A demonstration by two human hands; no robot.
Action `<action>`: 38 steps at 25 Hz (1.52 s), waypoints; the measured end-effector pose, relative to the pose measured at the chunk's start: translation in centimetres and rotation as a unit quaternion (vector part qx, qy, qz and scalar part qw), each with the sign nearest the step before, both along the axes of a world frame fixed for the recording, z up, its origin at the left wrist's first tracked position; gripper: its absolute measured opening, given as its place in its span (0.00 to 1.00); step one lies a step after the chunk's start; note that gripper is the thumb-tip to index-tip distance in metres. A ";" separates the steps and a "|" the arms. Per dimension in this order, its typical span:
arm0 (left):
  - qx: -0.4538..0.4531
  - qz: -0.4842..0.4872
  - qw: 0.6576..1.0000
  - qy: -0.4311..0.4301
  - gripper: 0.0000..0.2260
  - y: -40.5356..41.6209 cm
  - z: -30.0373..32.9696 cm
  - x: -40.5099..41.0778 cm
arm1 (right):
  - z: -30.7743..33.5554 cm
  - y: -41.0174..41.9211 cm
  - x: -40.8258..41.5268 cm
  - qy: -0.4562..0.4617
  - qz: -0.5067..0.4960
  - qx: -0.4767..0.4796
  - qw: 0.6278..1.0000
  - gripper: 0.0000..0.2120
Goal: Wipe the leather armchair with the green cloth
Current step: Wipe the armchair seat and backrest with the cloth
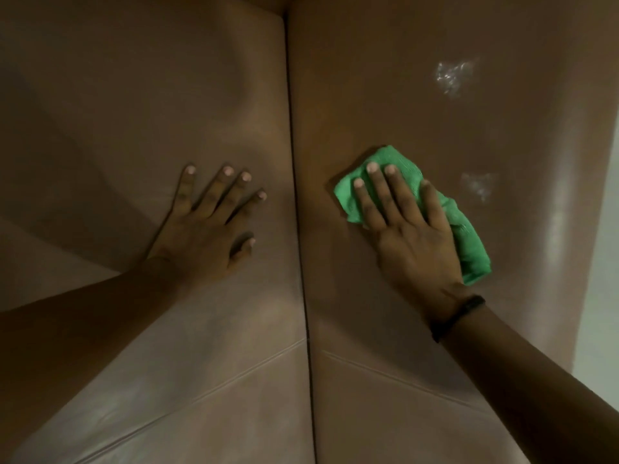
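Note:
Brown leather of the armchair (385, 95) fills the head view, split by a dark vertical seam down the middle. My right hand (407, 229) lies flat on a bunched green cloth (469, 242), pressing it against the leather panel right of the seam. Green fabric shows past the fingertips and beside the wrist. My left hand (207, 226) rests flat on the cushion left of the seam, fingers spread, holding nothing. Two whitish foamy patches sit on the right panel, one (454, 77) above the cloth and one (479, 185) just to its right.
A dark band (455, 318) circles my right wrist. A pale strip of floor or wall (603, 262) runs along the right edge past the chair. Stitched seams (217, 385) cross the leather near the bottom.

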State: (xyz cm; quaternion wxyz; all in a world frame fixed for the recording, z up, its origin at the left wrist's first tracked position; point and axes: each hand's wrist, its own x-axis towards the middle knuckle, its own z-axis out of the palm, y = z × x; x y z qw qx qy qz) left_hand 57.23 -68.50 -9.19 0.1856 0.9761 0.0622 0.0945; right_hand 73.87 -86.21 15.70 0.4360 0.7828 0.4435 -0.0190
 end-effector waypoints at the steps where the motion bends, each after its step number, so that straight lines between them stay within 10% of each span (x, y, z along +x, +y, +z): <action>1: 0.000 0.001 1.000 -0.002 0.36 0.0 -0.1 0.1 | -1.3 1.7 0.5 0.007 -0.009 0.001 1.000 0.33; 6: -0.005 0.002 1.000 -0.003 0.37 0.1 -0.4 0.2 | -2.3 -0.1 -1.6 0.080 0.055 -0.133 0.986 0.31; 15: -0.008 0.007 1.000 -0.017 0.36 0.0 -0.7 0.1 | -0.6 -0.1 -1.0 0.058 0.040 -0.114 0.991 0.31; 20: -0.019 0.015 0.999 -0.028 0.36 -0.1 -0.6 0.1 | 7.4 0.6 4.6 -0.073 -0.006 0.054 0.996 0.29; 25: -0.030 0.013 0.999 -0.028 0.36 0.1 -0.5 0.2 | 6.4 -1.4 1.8 0.015 0.054 -0.086 0.995 0.30; 38: -0.046 0.017 0.998 -0.031 0.37 -0.1 -0.5 0.4 | 7.3 6.0 9.0 -0.097 -0.011 0.047 0.994 0.32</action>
